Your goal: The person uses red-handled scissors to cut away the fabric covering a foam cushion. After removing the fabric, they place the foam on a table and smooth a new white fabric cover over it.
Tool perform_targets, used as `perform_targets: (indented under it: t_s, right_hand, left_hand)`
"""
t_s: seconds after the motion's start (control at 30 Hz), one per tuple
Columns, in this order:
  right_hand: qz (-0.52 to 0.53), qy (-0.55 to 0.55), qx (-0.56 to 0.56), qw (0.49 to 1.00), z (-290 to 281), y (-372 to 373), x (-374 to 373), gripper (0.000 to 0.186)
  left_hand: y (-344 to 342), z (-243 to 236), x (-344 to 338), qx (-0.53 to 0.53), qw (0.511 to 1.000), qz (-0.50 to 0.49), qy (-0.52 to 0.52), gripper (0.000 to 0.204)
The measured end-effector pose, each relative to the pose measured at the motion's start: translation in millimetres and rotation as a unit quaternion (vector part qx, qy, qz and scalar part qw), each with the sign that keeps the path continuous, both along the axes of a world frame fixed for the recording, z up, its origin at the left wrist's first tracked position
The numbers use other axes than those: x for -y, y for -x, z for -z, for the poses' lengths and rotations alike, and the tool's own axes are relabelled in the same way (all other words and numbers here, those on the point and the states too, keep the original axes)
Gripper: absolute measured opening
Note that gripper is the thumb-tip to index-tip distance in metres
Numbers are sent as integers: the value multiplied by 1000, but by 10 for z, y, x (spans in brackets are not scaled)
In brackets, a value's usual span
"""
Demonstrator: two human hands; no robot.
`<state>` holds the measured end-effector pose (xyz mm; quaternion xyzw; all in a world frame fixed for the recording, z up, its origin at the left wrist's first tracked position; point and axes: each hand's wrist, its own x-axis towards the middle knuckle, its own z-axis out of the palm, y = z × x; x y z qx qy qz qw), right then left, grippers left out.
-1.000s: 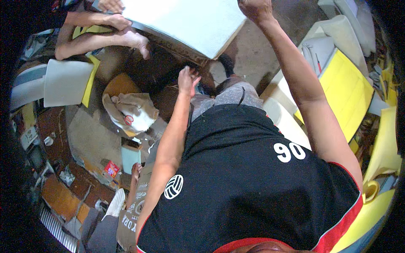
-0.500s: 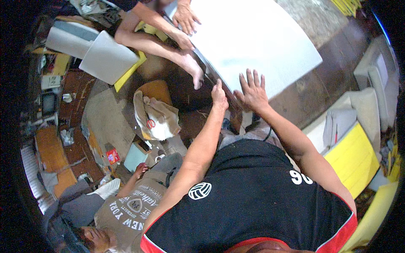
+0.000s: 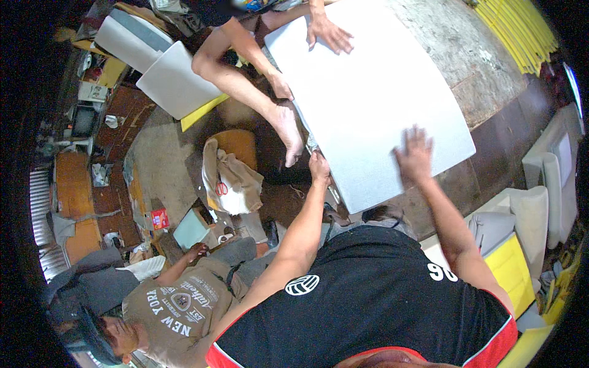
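Note:
A large white panel (image 3: 374, 104), smooth and soft-looking, lies on a worn work table in front of me. My left hand (image 3: 319, 168) is closed at its left edge, close to the near corner, with the fingers partly hidden beneath. Over the panel's near right part, my right hand (image 3: 415, 158) is open with fingers spread, slightly blurred; whether it touches the surface I cannot tell. Across from me, a co-worker's hand (image 3: 331, 34) rests flat on the far part. That person's other hand (image 3: 281, 84) grips the left edge, above a bare foot (image 3: 288, 135).
A stool (image 3: 236, 144) draped with beige cloth holds red-handled scissors (image 3: 221, 188). Another person in a brown shirt (image 3: 178, 300) sits at lower left. Grey and yellow padded pieces (image 3: 509, 270) stand at right; yellow strips (image 3: 521, 37) lie at far right. Pale panels (image 3: 175, 80) lean at left.
The white panel has come nearer to me. My right hand has moved right across it, while my left hand stays at the left edge, slightly nearer. The co-worker's flat hand has shifted right.

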<state>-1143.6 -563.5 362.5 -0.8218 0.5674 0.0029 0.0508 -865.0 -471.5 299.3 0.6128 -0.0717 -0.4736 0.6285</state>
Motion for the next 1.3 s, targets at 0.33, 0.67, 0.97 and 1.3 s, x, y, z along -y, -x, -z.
perform_targets:
  t_s: [0.33, 0.67, 0.97, 1.3]
  right_hand:
    - [126, 78, -13, 989, -94, 487, 1301, 79]
    - [-188, -75, 71, 977, -285, -1027, 422, 83]
    - [-349, -54, 161, 921, -87, -434, -449, 72]
    - [-72, -20, 107, 992, -259, 71, -152, 66]
  left_hand:
    - [-83, 321, -84, -15, 998, 44, 42, 53]
    - [-108, 77, 35, -40, 998, 36, -10, 40]
    - [-242, 265, 17, 16, 999, 33, -32, 39]
    - [-354, 699, -93, 141, 986, -8, -84, 25]
